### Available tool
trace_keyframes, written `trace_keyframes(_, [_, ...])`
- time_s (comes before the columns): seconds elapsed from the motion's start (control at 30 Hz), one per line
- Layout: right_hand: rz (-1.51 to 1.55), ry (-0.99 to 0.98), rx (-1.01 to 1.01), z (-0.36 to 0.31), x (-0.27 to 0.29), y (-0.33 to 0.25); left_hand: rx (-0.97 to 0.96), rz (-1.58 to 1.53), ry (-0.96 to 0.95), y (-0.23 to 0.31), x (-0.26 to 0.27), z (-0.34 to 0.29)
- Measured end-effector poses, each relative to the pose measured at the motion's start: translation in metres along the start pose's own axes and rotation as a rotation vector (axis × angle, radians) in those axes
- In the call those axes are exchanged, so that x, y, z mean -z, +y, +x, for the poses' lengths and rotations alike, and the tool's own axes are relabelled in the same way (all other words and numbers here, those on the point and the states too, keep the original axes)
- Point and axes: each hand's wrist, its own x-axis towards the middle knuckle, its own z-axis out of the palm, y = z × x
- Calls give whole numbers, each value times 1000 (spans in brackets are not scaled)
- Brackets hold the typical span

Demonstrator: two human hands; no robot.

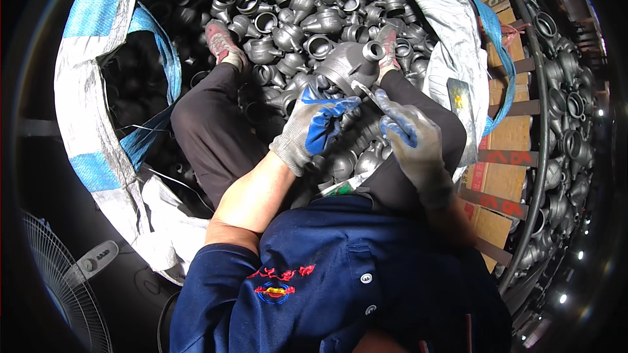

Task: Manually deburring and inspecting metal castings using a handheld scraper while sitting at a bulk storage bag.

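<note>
A grey bulb-shaped housing (350, 65) with a short round neck is held up between my knees, larger in view than the loose parts below. My left hand (320, 121), in a grey glove with a blue coating, is closed at its near lower edge. My right hand (412, 127), gloved the same way, has its fingers closed around a thin pale tool (362, 88). The tool's tip meets or nearly meets the housing's near side. The tool's exact kind is too small to tell, and the left fingers hide part of the housing's rim.
Similar grey housings (288, 36) lie heaped in a large white woven bag (72, 98) with blue straps, around my legs and shoes. A dark flat plate (462, 114) with a yellow smear rests by my right knee. A metal-framed crate (517, 104) stands right; a fan (65, 281) stands lower left.
</note>
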Motion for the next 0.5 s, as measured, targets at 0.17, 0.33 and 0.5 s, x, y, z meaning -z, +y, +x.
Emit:
trace_keyframes(0.17, [-305,-31,94,-6,-6,-5,-176,295,-5,5,-1,-4])
trace_keyframes(0.33, [-127,-19,6,-1,-2,-1,-378,596,34,19,0,-5])
trace_keyframes(0.5, [-118,-19,61,3,4,7,156,-526,96,11,-8,0])
